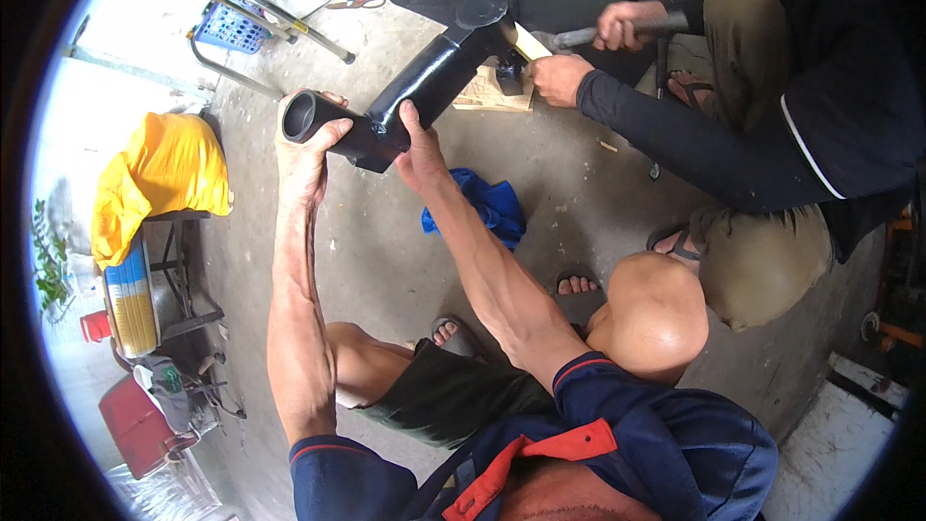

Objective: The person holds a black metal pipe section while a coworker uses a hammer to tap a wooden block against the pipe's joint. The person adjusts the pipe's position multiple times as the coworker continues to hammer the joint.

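Glossy, metal-looking pipe assembly [424, 74]; matt blue cloth [494, 209]; wooden block [482, 94]

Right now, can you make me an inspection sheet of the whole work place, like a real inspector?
Surface: grey floor with pale specks
Job's things: black pipe piece, its far end by a wood block
Clutter: crumpled blue cloth on the floor; red-handled scissors farther off
Hands: left hand grips the open pipe end; right hand grips beside the joint
Cables: nothing seen
Surroundings: a co-worker's hand holds a hammer-like tool; yellow cloth and blue basket at left
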Action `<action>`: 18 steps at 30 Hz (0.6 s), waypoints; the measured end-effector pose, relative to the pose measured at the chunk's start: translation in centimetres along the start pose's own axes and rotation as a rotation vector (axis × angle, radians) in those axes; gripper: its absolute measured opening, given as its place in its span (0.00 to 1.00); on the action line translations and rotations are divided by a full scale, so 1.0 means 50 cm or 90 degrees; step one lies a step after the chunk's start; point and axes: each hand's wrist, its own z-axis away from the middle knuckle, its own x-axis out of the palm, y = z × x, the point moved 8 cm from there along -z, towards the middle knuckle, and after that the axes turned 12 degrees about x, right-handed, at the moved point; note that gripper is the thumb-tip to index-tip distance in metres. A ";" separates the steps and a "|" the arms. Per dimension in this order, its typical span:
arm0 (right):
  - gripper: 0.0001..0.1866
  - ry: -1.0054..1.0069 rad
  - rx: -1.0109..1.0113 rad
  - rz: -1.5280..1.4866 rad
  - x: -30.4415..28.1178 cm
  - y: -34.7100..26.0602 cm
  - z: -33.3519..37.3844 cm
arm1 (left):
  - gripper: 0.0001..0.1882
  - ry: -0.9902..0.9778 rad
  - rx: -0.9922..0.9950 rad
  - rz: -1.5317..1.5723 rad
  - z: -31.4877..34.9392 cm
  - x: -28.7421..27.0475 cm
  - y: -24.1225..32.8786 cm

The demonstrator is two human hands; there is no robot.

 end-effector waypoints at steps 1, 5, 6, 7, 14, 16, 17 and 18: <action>0.39 -0.002 -0.004 -0.003 0.002 0.002 0.001 | 0.32 0.002 0.002 0.007 0.002 0.000 0.002; 0.38 0.056 -0.031 -0.033 -0.007 0.003 0.003 | 0.32 0.008 0.002 -0.003 0.002 0.000 0.004; 0.37 0.055 -0.029 -0.030 -0.005 0.005 0.003 | 0.32 0.009 0.002 -0.005 0.002 -0.001 0.004; 0.37 0.054 -0.027 -0.028 -0.006 0.005 0.003 | 0.32 0.012 0.001 -0.007 0.003 -0.001 0.004; 0.42 0.010 0.004 -0.007 -0.005 0.008 -0.001 | 0.31 0.008 0.003 -0.005 0.003 0.001 0.007; 0.42 0.003 -0.001 -0.007 -0.003 0.007 0.000 | 0.31 0.007 0.003 -0.003 0.004 0.001 0.007; 0.41 0.004 0.000 -0.007 -0.003 0.007 0.000 | 0.31 0.007 0.002 -0.002 0.004 0.001 0.007; 0.41 0.012 0.001 -0.008 -0.004 0.008 0.000 | 0.31 0.007 0.002 -0.001 0.004 0.000 0.006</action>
